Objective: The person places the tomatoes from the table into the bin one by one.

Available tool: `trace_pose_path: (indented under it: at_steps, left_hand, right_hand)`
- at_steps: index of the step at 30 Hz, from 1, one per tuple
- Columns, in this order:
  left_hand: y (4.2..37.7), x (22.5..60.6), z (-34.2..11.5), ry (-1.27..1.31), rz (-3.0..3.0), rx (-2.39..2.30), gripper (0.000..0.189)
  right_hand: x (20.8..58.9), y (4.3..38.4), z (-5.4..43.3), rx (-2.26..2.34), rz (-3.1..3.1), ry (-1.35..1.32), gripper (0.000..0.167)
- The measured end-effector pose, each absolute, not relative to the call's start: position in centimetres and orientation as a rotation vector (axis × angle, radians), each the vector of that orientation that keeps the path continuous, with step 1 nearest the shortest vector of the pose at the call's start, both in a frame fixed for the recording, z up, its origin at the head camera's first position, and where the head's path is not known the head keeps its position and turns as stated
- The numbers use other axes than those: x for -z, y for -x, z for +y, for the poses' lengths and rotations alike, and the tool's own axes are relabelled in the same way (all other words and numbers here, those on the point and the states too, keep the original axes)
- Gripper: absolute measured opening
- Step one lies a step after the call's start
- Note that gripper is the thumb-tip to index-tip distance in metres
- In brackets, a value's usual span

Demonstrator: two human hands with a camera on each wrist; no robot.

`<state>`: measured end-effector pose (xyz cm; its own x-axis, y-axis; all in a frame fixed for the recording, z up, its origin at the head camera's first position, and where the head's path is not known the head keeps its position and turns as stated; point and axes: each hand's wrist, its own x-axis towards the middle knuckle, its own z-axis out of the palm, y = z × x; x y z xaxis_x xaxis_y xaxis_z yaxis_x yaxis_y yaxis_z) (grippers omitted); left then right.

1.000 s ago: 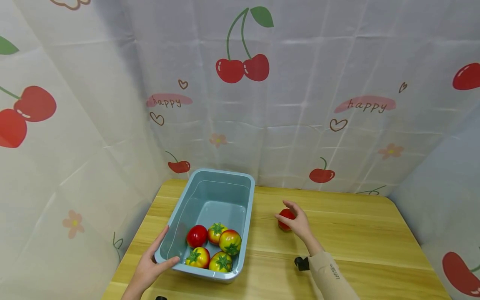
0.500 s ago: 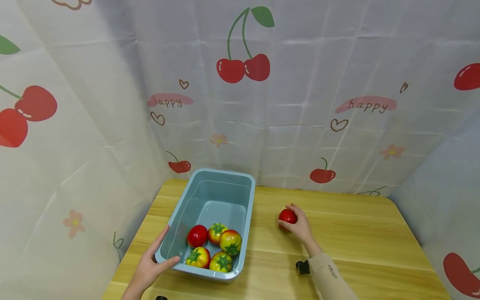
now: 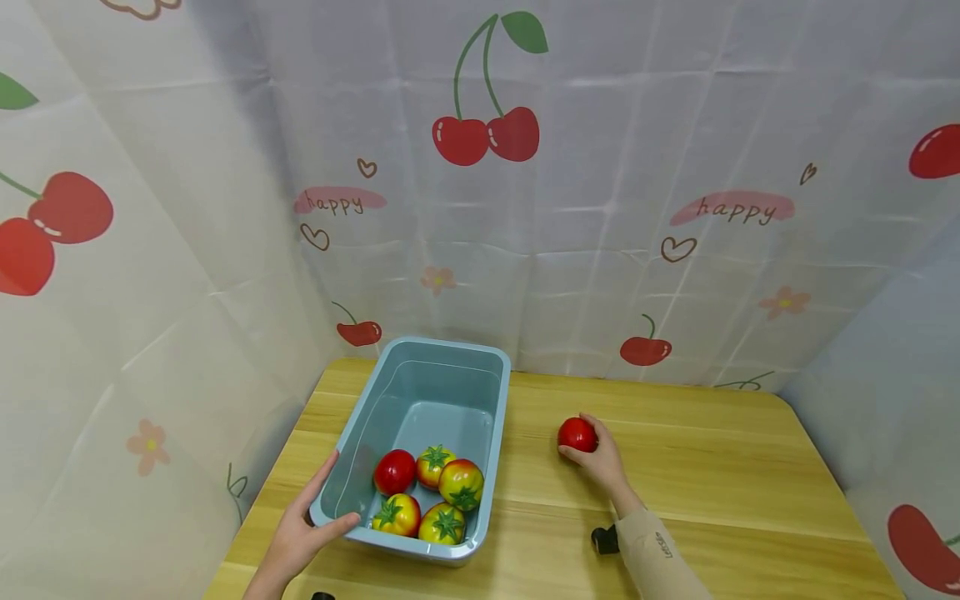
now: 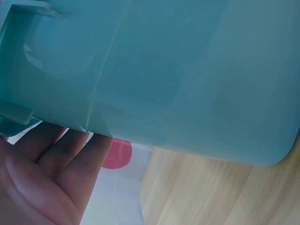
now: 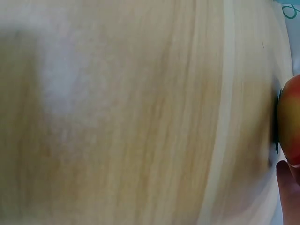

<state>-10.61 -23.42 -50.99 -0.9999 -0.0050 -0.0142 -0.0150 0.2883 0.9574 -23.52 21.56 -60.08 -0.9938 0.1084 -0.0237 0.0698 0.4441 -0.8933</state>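
Observation:
Toy tomatoes lie in the near half of a blue-grey plastic bin (image 3: 411,547): one red tomato (image 3: 393,472) and several yellow-red ones with green leaf tops, such as the tomato (image 3: 461,484) on the right. My left hand (image 3: 298,535) holds the bin's near-left corner, thumb over the rim and fingers along the outer wall. To the right of the bin, my right hand (image 3: 606,463) grips another red tomato (image 3: 576,435) between thumb and fingers. In the right wrist view this tomato (image 5: 291,119) sits low over the tabletop, its dark leaf side downward; most of the hand is out of frame.
The bin and the loose tomato are on a wood-grain table (image 3: 712,467). A cherry-print curtain (image 3: 555,275) hangs behind the table and along both sides. A black wrist device (image 3: 604,540) sticks out at the right sleeve.
My right hand has closed in from spread fingers above the red tomato to a grip around its right side. The tomato shifts very slightly. My left hand and the bin stay put.

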Motion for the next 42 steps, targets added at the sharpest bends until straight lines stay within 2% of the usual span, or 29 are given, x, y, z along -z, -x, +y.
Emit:
trace_pose_path:
  at_steps: [12,28,33,42]
  left_hand:
    - [10.5,50.9,-23.4,0.043,2.476,-1.884,0.082]
    - [10.6,51.0,-23.5,0.068,2.506,-1.83,0.083]
    - [10.6,51.0,-23.6,0.053,2.508,-1.833,0.082]
    - [10.6,51.0,-23.6,0.044,2.482,-1.859,0.083]
  right_hand:
    - [58.9,23.2,21.5,-1.731,-2.624,0.17,0.073]
    - [54.5,23.0,20.1,-1.853,-2.548,-0.03,0.075]
    - [52.2,22.5,19.1,-1.909,-2.538,-0.113,0.074]
    - [46.0,20.0,16.7,-1.884,-2.541,-0.236,0.068]
